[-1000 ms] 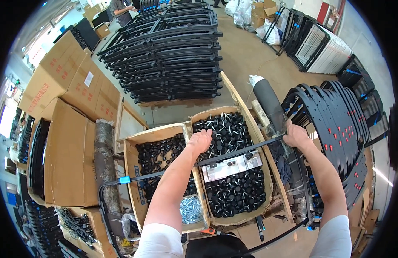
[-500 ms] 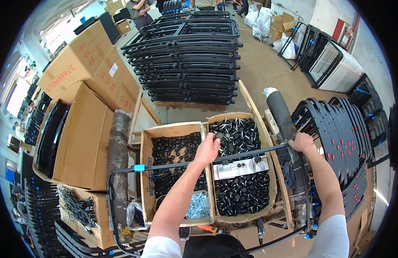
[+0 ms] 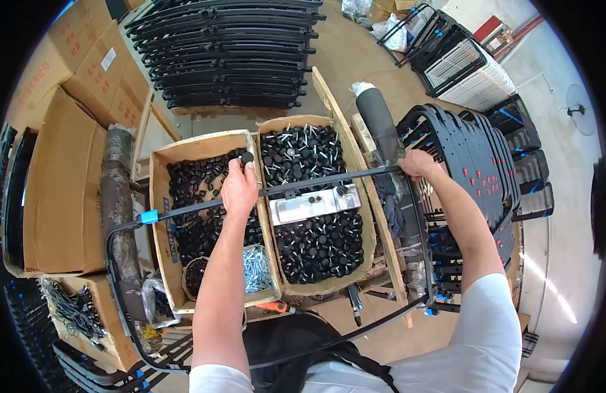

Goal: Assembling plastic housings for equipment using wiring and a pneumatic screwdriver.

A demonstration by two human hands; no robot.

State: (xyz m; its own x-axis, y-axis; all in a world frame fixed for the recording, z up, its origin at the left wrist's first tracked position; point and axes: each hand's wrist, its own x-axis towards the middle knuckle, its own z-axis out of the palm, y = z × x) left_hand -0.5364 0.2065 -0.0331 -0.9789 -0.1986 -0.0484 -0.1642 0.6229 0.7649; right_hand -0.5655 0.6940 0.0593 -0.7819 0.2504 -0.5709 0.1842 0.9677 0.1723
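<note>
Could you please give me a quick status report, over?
Left grip pinching round black piece. Right grip on black frame, far right corner. Frame crosses over both parts bins.

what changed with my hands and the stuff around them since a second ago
The left hand now holds a black knob; none showed in it before. It has moved left, from over the right bin to the left bin's right edge. The right hand still grips the black frame lying across both bins.

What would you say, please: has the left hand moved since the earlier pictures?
Yes: the left hand has moved leftward, from reaching right of the wooden box divider to its left side.
</note>
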